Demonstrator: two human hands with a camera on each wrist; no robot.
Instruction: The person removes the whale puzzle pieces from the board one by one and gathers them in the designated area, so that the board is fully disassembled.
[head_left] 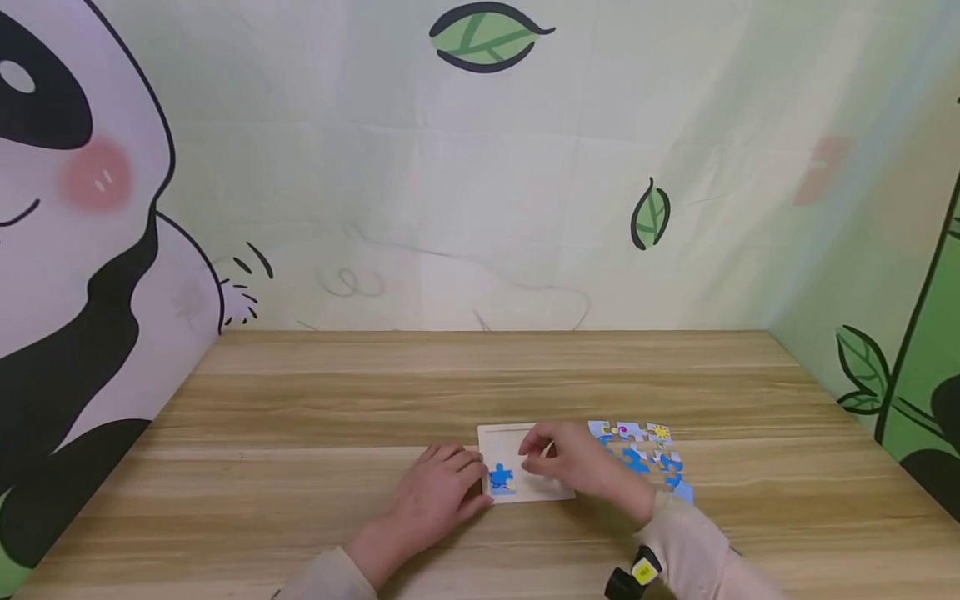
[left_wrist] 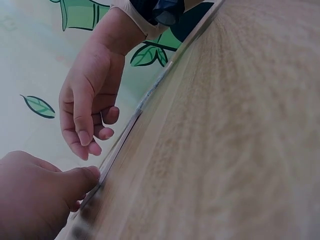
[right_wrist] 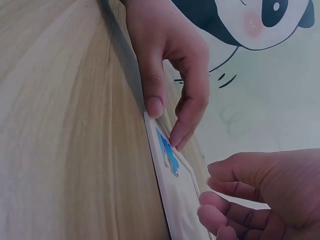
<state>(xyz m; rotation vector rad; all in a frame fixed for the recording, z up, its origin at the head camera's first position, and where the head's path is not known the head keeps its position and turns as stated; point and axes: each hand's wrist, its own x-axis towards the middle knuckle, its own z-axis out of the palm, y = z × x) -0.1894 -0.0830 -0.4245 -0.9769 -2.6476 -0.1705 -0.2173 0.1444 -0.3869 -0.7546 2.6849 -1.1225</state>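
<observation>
A pale, shallow puzzle tray (head_left: 536, 488) lies on the table, with one blue jigsaw piece (head_left: 501, 479) at its near left corner. The left hand (head_left: 442, 487) holds the tray's left side; in the right wrist view its thumb (right_wrist: 154, 102) is at the corner and a finger touches the rim beside the blue piece. Over the tray's right half hovers the right hand (head_left: 573, 460), its fingers loosely bent. Nothing shows between those fingers (left_wrist: 84, 135) in the left wrist view. Right of the tray lie several loose jigsaw pieces (head_left: 634, 458), partly hidden by the right hand.
The wood-grain table (head_left: 300, 400) reaches back to a wall sheet (head_left: 480, 192) printed with leaves and a panda (head_left: 112, 275). A dark device with a yellow label (head_left: 643, 572) sits at the right wrist. Loose pieces lie close to the right forearm.
</observation>
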